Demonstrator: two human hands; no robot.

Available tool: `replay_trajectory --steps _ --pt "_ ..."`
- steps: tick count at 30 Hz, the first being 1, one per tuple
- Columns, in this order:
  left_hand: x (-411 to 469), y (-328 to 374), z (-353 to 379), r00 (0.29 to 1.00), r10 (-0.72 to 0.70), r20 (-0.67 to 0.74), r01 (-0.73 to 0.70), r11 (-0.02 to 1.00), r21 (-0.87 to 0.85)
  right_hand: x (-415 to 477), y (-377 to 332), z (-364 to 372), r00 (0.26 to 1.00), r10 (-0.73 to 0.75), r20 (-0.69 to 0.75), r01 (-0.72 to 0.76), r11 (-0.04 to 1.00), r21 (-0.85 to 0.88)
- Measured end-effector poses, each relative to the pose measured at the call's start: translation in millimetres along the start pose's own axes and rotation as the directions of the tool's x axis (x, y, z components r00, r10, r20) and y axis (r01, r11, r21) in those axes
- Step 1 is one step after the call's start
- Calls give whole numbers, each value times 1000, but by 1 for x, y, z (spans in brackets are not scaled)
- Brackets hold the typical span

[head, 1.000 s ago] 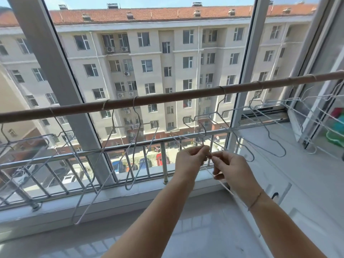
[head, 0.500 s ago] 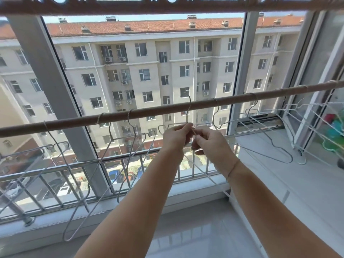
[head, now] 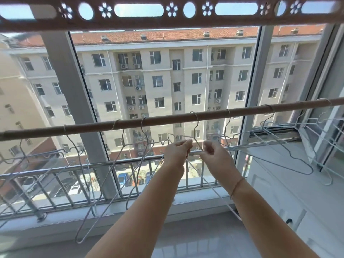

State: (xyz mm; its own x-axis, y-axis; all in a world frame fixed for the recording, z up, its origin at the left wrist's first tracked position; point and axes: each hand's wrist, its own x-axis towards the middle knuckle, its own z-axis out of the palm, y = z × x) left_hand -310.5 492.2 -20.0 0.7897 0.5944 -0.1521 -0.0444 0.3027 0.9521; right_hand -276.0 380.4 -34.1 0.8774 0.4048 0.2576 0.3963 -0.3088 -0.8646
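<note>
A brown rod (head: 167,121) runs across the window with several thin white wire hangers hooked on it. One wire hanger (head: 195,127) has its hook over the rod near the middle. My left hand (head: 176,151) pinches that hanger's shoulder wire just below the hook. My right hand (head: 214,153) pinches the same hanger's other shoulder wire, a little to the right. The hanger's lower wire runs down past my right forearm.
Other hangers (head: 119,164) dangle left of my hands, and more lie tilted at the right over the white sill (head: 279,164). A metal railing (head: 74,175) stands outside the glass. A perforated brown bar (head: 167,12) crosses overhead. A grey window post (head: 70,99) stands at left.
Both hands have risen toward the rod with the hanger, and its hook now sits over the rod. The hands have moved slightly apart along its shoulders. My view has tilted up.
</note>
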Motion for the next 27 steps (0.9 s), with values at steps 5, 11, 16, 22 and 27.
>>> replay_trajectory --steps 5,11,16,22,27 --pt "-22 14 -29 991 119 -61 -116 992 49 -16 -22 5 966 -217 -137 207 974 -88" --pt "-52 42 -93 912 385 -141 -368 920 135 -49 -65 48 952 -304 -10 303 942 146" --pt "-47 57 -158 870 440 -224 -397 893 211 -63 -89 107 947 -298 121 259 929 263" --pt "-21 53 -201 975 161 -151 -120 961 249 -76 -98 182 971 -199 131 167 960 224" --pt "-8 52 -214 996 14 91 -32 978 206 -85 -102 212 993 -106 51 93 974 208"
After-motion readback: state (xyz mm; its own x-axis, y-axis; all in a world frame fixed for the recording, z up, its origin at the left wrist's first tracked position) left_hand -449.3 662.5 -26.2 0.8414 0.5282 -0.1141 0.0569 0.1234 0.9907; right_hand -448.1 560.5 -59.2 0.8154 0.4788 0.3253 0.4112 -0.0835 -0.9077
